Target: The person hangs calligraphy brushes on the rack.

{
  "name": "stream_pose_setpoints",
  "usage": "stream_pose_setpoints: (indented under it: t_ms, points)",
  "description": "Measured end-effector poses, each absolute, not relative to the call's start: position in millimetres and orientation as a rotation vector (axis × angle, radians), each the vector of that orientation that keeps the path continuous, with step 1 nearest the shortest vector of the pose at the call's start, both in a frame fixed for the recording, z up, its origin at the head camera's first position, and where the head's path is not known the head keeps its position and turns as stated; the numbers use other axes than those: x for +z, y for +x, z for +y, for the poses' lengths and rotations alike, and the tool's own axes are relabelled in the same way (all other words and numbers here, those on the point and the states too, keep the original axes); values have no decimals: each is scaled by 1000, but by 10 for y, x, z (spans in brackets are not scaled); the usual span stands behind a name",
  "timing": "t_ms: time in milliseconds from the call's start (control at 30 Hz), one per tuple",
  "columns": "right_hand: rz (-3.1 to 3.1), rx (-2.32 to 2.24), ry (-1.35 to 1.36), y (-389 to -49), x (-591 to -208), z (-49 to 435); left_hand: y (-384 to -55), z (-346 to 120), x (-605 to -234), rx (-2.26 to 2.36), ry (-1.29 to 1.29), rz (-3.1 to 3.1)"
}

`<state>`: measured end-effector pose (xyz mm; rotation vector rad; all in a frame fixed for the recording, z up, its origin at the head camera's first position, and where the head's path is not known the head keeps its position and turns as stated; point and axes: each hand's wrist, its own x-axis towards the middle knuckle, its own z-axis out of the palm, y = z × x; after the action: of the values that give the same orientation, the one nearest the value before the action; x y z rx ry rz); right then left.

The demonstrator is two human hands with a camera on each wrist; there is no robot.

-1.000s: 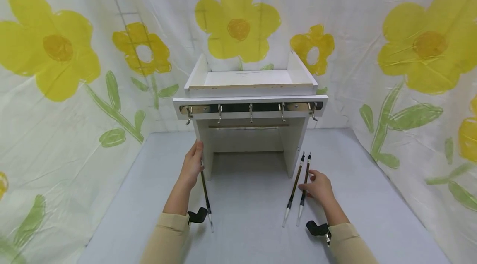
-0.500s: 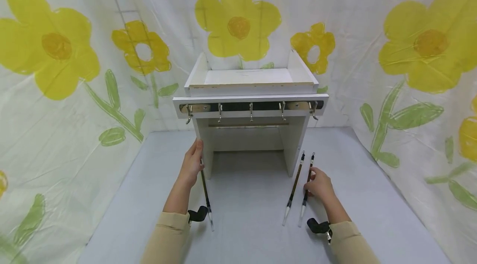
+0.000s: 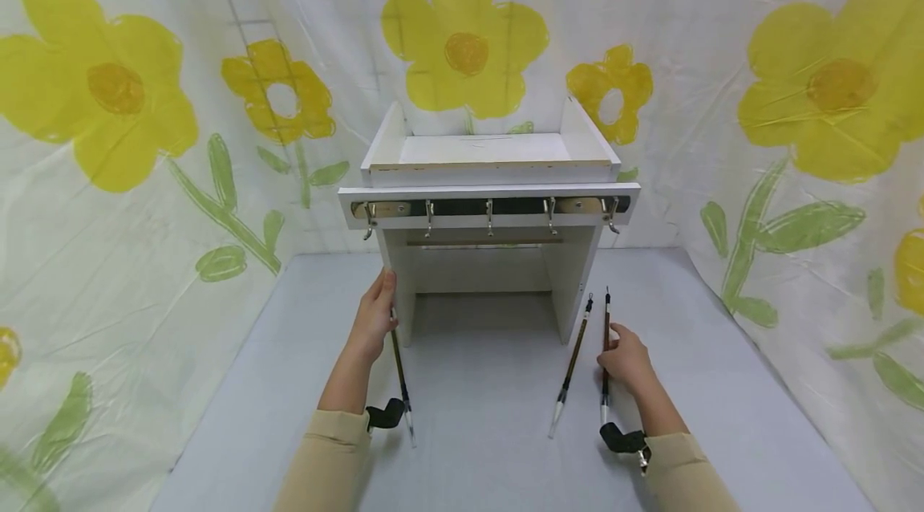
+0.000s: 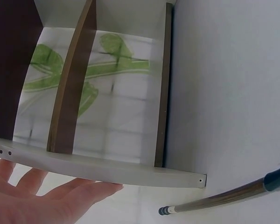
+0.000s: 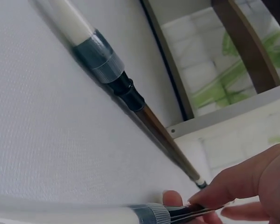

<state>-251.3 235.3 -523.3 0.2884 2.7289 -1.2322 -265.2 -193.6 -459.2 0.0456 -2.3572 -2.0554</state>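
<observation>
My left hand point(image 3: 371, 321) rests against the outer left side of a white wooden shelf unit point(image 3: 491, 176). In the left wrist view its fingers point(image 4: 86, 187) lie along the side panel's edge. A capped calligraphy brush point(image 3: 399, 363) lies on the table beside that hand. Right of the unit, my right hand point(image 3: 628, 358) pinches a second capped brush point(image 3: 606, 310) by its shaft between thumb and fingers; its clear cap point(image 5: 74, 215) shows low in the right wrist view. Just left of it a third capped brush point(image 3: 573, 359) lies on the table, slanting.
A metal rail point(image 3: 469, 208) with several hooks runs across the unit's front board. Below it the unit stands open between its side panels. A pale table point(image 3: 484, 416) spreads under everything. Behind hangs a white curtain point(image 3: 346, 14) with yellow flowers.
My right hand has shifted slightly right with its brush, widening the gap to the neighbouring brush. The held brush now points more straight ahead. My left hand has stayed at the panel.
</observation>
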Motion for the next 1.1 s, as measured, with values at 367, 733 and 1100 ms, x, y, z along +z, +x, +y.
stream_pose_setpoints:
  t_ms: [367,733,1100]
  points:
    - [2535,-1560,307,-2447,-5125,2335,-2624,-1921,-4554,-2092,49,-2351]
    - [2604,-1665,202,-2336,-4892,2295,-2654,-1937,-4601,-2082,43,-2347]
    - [2697,-1723,185,-2215,-4618,2234,-2644,-1949,-4591,-2054,44,-2377]
